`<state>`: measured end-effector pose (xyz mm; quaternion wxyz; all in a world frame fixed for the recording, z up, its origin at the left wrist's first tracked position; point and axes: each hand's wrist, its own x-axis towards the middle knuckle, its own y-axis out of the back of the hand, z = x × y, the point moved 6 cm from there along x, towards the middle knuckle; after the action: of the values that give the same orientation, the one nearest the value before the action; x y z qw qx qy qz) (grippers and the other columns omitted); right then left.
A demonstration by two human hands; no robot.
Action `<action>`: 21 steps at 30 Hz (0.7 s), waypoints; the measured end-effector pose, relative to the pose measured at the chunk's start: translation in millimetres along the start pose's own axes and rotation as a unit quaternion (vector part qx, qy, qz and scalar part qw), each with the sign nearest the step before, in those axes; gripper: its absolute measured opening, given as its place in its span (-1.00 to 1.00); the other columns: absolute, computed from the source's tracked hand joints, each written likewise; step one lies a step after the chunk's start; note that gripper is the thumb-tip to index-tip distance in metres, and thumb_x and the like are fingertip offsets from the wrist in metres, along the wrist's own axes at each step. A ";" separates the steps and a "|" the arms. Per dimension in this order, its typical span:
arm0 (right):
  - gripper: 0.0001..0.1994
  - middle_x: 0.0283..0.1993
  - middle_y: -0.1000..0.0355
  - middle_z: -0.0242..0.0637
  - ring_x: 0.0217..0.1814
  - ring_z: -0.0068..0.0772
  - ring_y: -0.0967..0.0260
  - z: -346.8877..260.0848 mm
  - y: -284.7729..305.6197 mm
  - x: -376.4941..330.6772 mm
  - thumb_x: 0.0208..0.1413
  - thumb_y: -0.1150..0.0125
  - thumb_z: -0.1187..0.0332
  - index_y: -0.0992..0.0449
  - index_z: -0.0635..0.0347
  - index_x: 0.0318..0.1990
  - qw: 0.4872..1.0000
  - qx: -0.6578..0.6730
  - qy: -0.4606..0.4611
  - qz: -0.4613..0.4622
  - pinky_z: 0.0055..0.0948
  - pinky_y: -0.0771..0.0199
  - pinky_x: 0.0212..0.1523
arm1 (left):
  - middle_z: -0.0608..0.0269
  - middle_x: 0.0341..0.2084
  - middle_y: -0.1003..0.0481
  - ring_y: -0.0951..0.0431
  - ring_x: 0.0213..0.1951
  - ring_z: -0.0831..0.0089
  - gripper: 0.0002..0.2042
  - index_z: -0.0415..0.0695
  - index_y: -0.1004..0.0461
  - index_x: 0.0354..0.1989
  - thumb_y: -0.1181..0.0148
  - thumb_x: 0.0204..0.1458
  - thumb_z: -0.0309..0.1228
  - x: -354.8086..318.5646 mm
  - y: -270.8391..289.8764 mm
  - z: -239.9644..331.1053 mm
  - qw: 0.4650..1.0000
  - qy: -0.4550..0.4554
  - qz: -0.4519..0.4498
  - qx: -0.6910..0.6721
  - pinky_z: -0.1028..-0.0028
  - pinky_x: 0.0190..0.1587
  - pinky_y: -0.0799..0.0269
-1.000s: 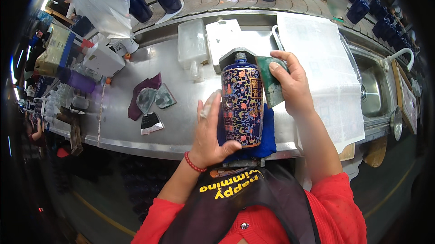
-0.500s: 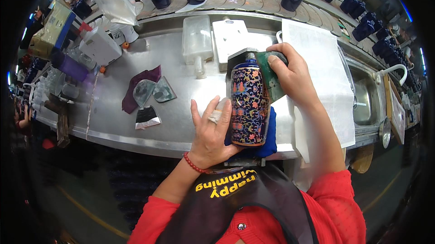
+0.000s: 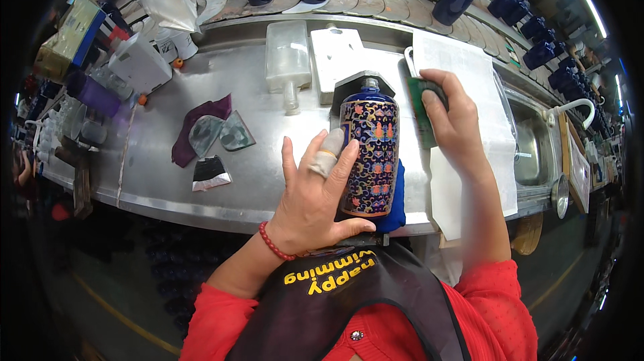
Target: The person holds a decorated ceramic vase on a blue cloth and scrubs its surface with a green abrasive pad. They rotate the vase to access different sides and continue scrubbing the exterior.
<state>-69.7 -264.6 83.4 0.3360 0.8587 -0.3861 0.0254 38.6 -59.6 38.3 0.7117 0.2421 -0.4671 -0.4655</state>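
A dark blue glass bottle (image 3: 370,153), covered with a colourful floral pattern, lies neck away from me against a dark angular rest (image 3: 349,84). Beneath its lower end is a blue cloth (image 3: 400,207). My left hand (image 3: 312,193) is spread along the bottle's left side, its index finger touching the glass and its thumb near the base. One of its fingers wears a pale wrap. To the right of the bottle, apart from it, my right hand (image 3: 455,116) grips a thin green scraper pad (image 3: 421,116), held edge-on.
Purple and clear film scraps (image 3: 208,126) lie to the left. Behind stand a clear empty bottle (image 3: 287,59) and a white box (image 3: 335,52). White paper (image 3: 479,113) covers the right side beside a sink (image 3: 533,140). Blue bottles (image 3: 455,0) ride a conveyor (image 3: 376,2) at the back.
My right hand has drawn the green pad away from the bottle, to the right. The bottle has turned, showing a different part of its pattern. My left fingers have shifted on it.
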 end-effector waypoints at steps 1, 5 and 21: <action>-0.64 0.09 -0.50 -0.18 -0.07 -0.52 -0.43 3.6 -0.7 -7.9 0.31 -0.03 0.61 -0.46 0.24 0.22 1.000 -0.011 0.003 -0.003 -0.48 -0.56 -0.05 | -0.18 0.31 -0.31 -0.15 0.42 -0.18 0.05 -0.21 -0.25 0.43 -0.27 -0.08 0.38 3.7 -0.9 -4.0 0.999 0.002 -0.011 -0.033 -0.42 0.39 0.38; -0.45 0.37 -0.36 -0.03 0.21 -0.24 -0.48 5.3 -14.7 -34.8 0.20 0.03 0.76 -0.40 0.20 0.35 0.986 -0.125 0.112 -0.024 -0.38 -0.56 0.09 | -0.14 0.24 -0.39 -0.28 0.30 -0.19 -0.29 -0.10 -0.38 0.38 0.05 0.28 0.21 30.6 0.7 -13.4 0.998 -0.031 0.040 0.020 -0.17 0.44 0.10; -0.38 0.33 -0.35 0.00 0.34 0.02 -0.34 13.2 -29.4 -44.6 0.11 0.00 0.80 -0.42 0.19 0.35 0.984 -0.101 0.144 -0.027 -0.22 -0.38 0.32 | -0.02 0.09 -0.45 -0.41 0.16 -0.03 -0.37 -0.09 -0.42 0.33 -0.11 0.24 0.10 66.5 -3.3 -5.4 0.994 -0.046 0.028 0.096 -0.16 0.41 -0.01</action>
<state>-83.8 -229.6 43.3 0.4737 0.8176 -0.3113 0.1008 50.6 -120.7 62.6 0.6758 0.2744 -0.5485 -0.4089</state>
